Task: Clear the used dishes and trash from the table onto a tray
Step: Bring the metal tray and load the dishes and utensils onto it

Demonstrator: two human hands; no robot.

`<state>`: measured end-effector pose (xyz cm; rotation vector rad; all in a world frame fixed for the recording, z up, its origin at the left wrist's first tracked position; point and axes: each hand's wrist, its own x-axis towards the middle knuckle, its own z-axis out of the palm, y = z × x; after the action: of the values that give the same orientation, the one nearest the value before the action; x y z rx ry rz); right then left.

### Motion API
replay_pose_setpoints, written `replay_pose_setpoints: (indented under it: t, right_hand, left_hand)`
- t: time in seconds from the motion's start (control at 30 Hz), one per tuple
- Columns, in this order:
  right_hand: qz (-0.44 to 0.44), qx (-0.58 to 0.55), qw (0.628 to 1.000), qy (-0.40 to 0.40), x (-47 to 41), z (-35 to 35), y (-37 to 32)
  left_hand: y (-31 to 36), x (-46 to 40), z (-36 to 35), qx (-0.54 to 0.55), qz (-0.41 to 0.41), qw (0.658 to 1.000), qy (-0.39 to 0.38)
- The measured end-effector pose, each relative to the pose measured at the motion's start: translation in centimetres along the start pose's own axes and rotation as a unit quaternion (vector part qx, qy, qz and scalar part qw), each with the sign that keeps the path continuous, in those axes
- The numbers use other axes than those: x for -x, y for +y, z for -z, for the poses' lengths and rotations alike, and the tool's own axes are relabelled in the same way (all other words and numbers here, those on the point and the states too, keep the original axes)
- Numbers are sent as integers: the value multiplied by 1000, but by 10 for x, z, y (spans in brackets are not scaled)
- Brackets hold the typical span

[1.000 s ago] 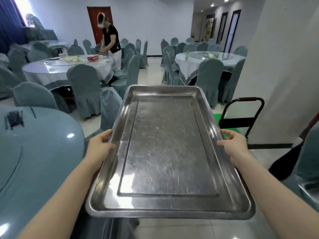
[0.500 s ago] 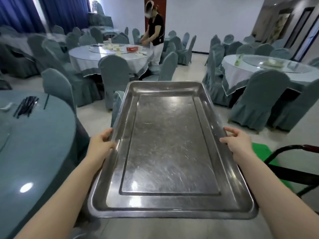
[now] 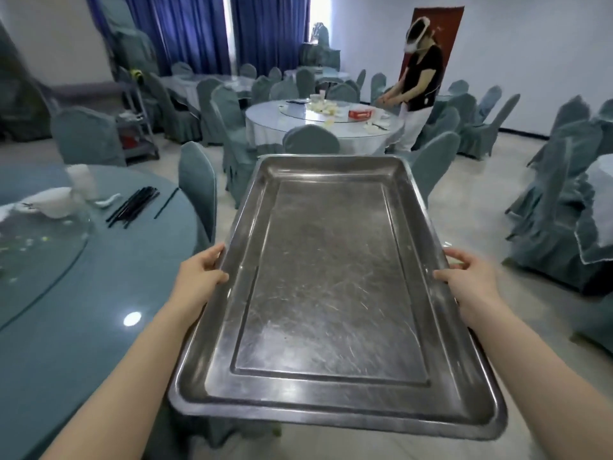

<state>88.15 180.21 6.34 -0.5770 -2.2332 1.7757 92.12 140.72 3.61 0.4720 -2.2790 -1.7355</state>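
A large scratched metal tray (image 3: 331, 293) with nothing on it fills the middle of the head view, held level in front of me. My left hand (image 3: 199, 277) grips its left rim and my right hand (image 3: 471, 280) grips its right rim. To my left is a round blue-grey table (image 3: 83, 327) with a glass turntable (image 3: 39, 247). On it lie white dishes (image 3: 49, 202), a white spoon (image 3: 107, 200) and a bunch of black chopsticks (image 3: 132, 207).
A covered chair (image 3: 197, 190) stands between the tray and the left table. Farther back a person (image 3: 419, 78) stands at another round table (image 3: 325, 124) holding dishes and a red box (image 3: 360, 113). More covered chairs line the right side; a grey cart (image 3: 136, 127) stands at back left.
The view has swung left as I carry the tray: the left table with its dishes and chopsticks has come into sight, and the trolley handle on the right has dropped out of view.
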Motion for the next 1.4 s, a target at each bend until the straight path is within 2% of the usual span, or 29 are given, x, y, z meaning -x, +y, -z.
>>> replay_pose_setpoints:
  t: [0.17,0.3,0.47,0.63,0.77,1.03,1.4]
  right_hand:
    - [28,-6,994,-101,-79,-72,-32]
    - [48,7,979,-200,-112,-142,-48]
    - [55,34,949,-308,-117,-223,-57]
    - [71,63,932,-351,-100,-292,-58]
    - [65,94,928,-355,-77,-350,-57]
    - [40,154,936,-314,-34,-445,-40]
    - [7,180,944,-277,0,-495,12]
  left_hand:
    - [1,-32,4,-28,6,996,88]
    - [-12,-33,25,-46,53,979,191]
    - [-38,-17,59,-93,100,960,244]
    - [-71,-10,91,-88,130,950,271]
    - [-94,-21,132,-90,148,942,286]
    - [-138,-79,230,-115,168,950,236]
    - [-193,-135,286,-153,171,959,169]
